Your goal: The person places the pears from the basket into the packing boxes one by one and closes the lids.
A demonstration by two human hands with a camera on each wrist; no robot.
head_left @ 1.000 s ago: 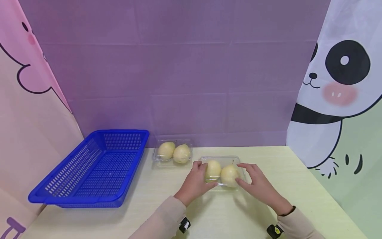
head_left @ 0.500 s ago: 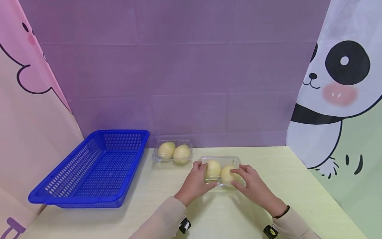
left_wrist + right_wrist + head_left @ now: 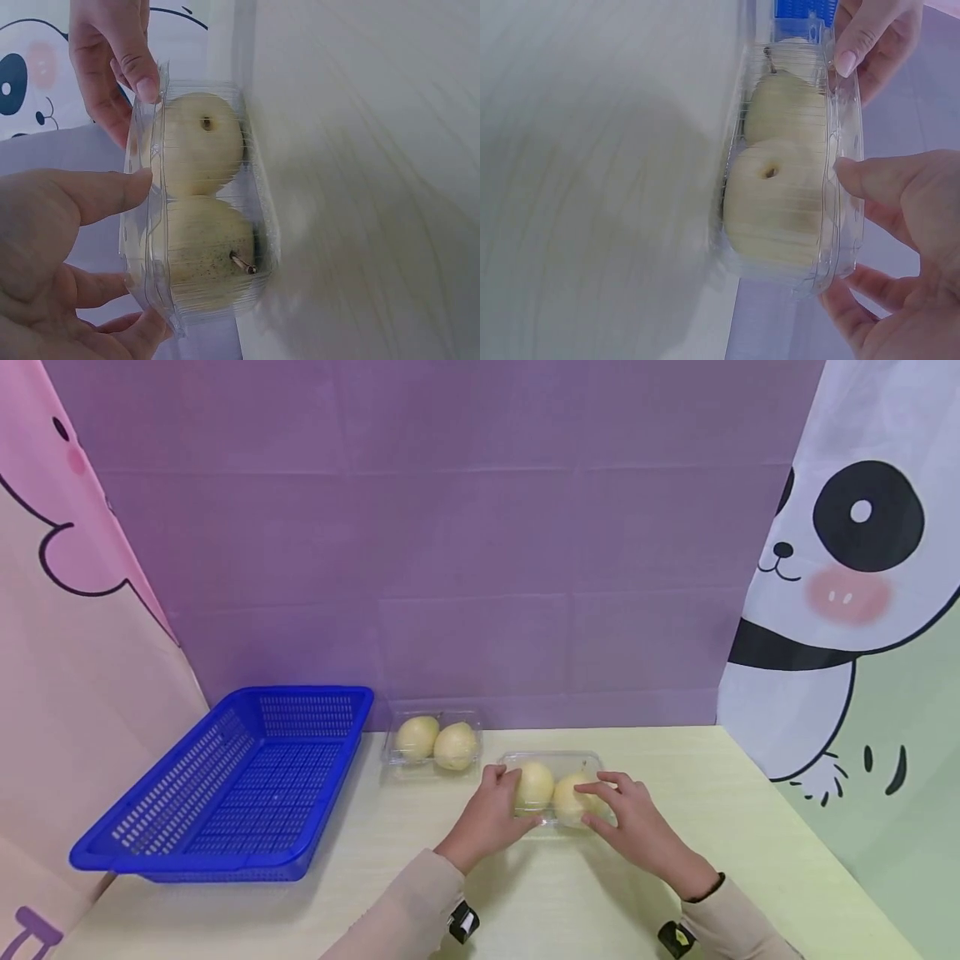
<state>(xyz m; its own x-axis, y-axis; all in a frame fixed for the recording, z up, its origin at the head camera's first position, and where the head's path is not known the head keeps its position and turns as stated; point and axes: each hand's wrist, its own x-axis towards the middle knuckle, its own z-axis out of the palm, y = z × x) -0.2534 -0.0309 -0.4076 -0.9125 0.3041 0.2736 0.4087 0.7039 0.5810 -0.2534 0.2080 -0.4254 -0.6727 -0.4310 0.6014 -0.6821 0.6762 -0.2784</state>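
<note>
Two pale yellow pears (image 3: 535, 787) lie side by side in a lidded clear plastic box (image 3: 555, 820) standing on the table. My left hand (image 3: 487, 818) holds the box's left end, thumb on the near rim and fingers around the end. At the other end, my right hand (image 3: 637, 827) pinches the rim, its thumb in front and its fingers over the lid's corner. In the left wrist view, a pear stem (image 3: 244, 262) shows through the ribbed wall. The right wrist view shows both thumbs along the near rim of the lid.
A second clear box (image 3: 432, 762) with two pears stands at the back, against the purple backdrop (image 3: 480, 568). On the left is a blue slotted plastic basket (image 3: 195, 862). Printed cloth panels border both sides of the table (image 3: 547, 902).
My right hand has shifted slightly left along the box, and its fingers have come over the right pear's side of the lid. My left hand and the box stay in place.
</note>
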